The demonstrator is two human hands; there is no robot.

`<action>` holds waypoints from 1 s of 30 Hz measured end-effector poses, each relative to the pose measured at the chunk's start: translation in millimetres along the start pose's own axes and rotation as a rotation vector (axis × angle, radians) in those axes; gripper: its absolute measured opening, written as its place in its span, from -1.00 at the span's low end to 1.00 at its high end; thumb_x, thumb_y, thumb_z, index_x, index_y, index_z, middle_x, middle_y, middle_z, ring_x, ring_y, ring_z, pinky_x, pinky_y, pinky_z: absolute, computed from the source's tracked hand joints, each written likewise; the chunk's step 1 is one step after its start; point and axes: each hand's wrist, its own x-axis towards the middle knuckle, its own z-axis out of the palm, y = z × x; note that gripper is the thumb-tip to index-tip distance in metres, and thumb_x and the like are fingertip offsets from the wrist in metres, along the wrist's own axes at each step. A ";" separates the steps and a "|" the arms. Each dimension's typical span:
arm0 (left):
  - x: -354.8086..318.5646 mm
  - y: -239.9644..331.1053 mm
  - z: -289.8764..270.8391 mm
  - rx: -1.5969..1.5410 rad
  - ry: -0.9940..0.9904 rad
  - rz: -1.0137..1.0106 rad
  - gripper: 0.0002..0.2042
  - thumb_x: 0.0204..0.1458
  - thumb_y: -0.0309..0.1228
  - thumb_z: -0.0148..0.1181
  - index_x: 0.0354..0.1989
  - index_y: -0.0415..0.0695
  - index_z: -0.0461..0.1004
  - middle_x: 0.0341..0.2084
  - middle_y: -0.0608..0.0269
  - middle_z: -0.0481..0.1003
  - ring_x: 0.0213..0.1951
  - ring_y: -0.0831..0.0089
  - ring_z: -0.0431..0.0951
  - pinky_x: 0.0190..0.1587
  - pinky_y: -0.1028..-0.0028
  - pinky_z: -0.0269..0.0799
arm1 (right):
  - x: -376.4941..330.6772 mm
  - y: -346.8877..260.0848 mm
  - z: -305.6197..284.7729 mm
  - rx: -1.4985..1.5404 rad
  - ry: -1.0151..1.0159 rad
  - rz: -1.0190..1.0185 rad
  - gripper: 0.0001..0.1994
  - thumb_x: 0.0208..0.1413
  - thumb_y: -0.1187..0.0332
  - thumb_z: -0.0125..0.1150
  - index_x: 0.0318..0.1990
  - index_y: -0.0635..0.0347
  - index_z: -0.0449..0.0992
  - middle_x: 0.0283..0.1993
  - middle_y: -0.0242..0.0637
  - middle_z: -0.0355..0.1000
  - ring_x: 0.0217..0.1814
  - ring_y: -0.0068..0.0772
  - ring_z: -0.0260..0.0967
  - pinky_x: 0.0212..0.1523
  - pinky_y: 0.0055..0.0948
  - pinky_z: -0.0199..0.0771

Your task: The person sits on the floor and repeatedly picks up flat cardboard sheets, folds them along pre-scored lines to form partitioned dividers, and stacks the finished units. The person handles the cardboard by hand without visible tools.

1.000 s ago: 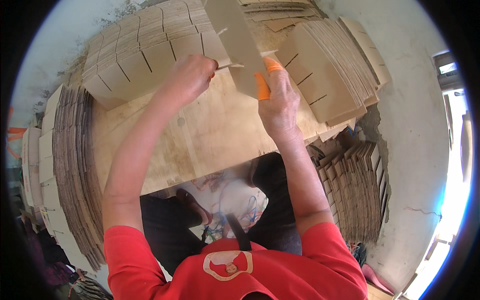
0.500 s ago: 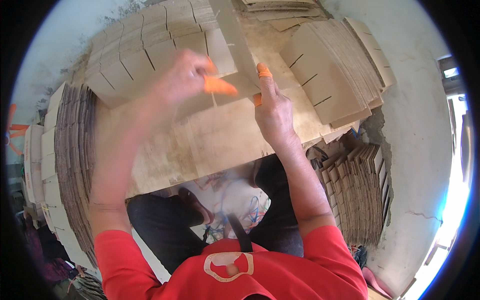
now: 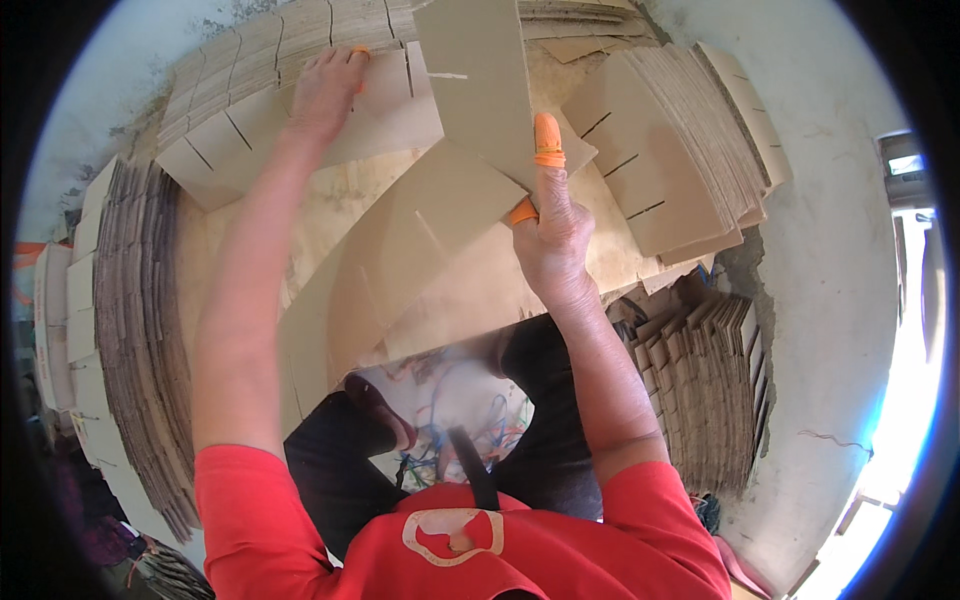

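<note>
My right hand (image 3: pixel 560 245) grips slotted cardboard dividers near their meeting point. One divider (image 3: pixel 480 90) stands up and away from the hand, while another divider (image 3: pixel 400 250) slants down to the near left, smeared by motion. Whether the two interlock I cannot tell. Orange finger covers sit on the thumb and a finger. At the far left, my left hand (image 3: pixel 328 92) is closed over the top edge of the front sheet in a row of slotted cardboard sheets (image 3: pixel 250 135). It too wears orange covers.
A wooden tabletop (image 3: pixel 470 280) lies beneath. More slotted sheets (image 3: pixel 650 150) lean at its right. Stacked cardboard dividers (image 3: pixel 145 330) rise at the left, and another stack (image 3: pixel 705 385) stands low at the right beside the wall (image 3: pixel 830 300). Colored straps (image 3: pixel 480 415) litter the floor.
My left hand has moved away and left, from beside the right hand to the row of sheets. One divider in my right hand has swung down toward the near left.
</note>
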 end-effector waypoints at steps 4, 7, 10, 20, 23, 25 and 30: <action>-6.7 3.6 -22.5 -0.021 0.000 0.071 -0.88 -0.09 -0.54 0.11 -0.35 -0.08 0.43 -0.43 0.25 0.49 -0.23 0.22 0.51 -0.20 0.28 0.43 | 4.4 -7.2 -3.0 0.044 0.052 -0.080 -0.06 -0.14 0.80 0.05 0.46 -0.12 -0.01 -0.24 -0.14 0.51 -0.34 -0.18 0.50 -0.36 -0.34 0.54; -9.6 23.9 -48.6 -0.138 -0.148 0.019 -0.89 -0.10 -0.57 0.10 -0.40 -0.07 0.41 -0.51 0.23 0.48 -0.31 0.22 0.54 -0.36 0.26 0.45 | 1.2 -4.5 -5.9 0.035 -0.023 -0.026 -0.16 -0.08 0.85 -0.01 0.42 0.04 0.10 -0.13 -0.23 0.56 -0.22 -0.45 0.54 -0.13 -0.58 0.51; -16.0 28.4 -53.4 -0.169 -0.040 0.123 -0.87 -0.13 -0.60 0.12 -0.41 -0.08 0.40 -0.54 0.22 0.48 -0.34 0.22 0.55 -0.43 0.24 0.46 | -0.3 -2.6 -4.6 0.003 -0.022 -0.093 -0.15 -0.13 0.87 -0.01 0.41 0.04 0.13 -0.13 -0.21 0.56 -0.23 -0.43 0.54 -0.13 -0.57 0.52; -22.1 48.0 -75.4 -0.152 0.030 0.179 -0.83 -0.17 -0.68 0.12 -0.39 -0.16 0.42 -0.49 0.20 0.47 -0.32 0.22 0.53 -0.40 0.26 0.49 | 1.2 0.4 -9.9 -0.045 -0.052 -0.151 -0.10 -0.15 0.77 0.06 0.43 -0.12 0.07 -0.16 -0.13 0.48 -0.37 -0.12 0.48 -0.39 -0.27 0.55; -21.7 60.2 -85.8 -0.227 0.044 0.200 -0.81 -0.19 -0.69 0.13 -0.39 -0.16 0.41 -0.51 0.22 0.46 -0.33 0.24 0.52 -0.42 0.27 0.48 | -1.5 1.2 -11.9 -0.094 -0.127 -0.117 -0.09 -0.12 0.76 0.02 0.45 -0.14 0.00 -0.15 -0.12 0.47 -0.37 -0.08 0.47 -0.38 -0.24 0.55; -22.5 73.5 -102.1 -0.288 0.061 0.227 -0.82 -0.19 -0.68 0.16 -0.40 -0.16 0.40 -0.52 0.23 0.45 -0.35 0.25 0.52 -0.43 0.29 0.47 | -3.4 4.3 -8.0 -0.169 -0.177 -0.085 -0.09 -0.10 0.74 0.00 0.46 -0.16 -0.05 -0.12 -0.11 0.45 -0.36 -0.05 0.47 -0.37 -0.22 0.54; -31.7 99.3 -123.0 -0.472 0.143 0.192 -0.83 -0.15 -0.55 0.31 -0.42 -0.18 0.41 -0.48 0.16 0.49 -0.39 0.24 0.51 -0.43 0.36 0.46 | -10.3 12.3 0.8 -0.139 -0.166 -0.065 -0.10 -0.08 0.73 -0.03 0.47 -0.16 -0.08 -0.07 -0.08 0.44 -0.32 -0.01 0.48 -0.35 -0.21 0.55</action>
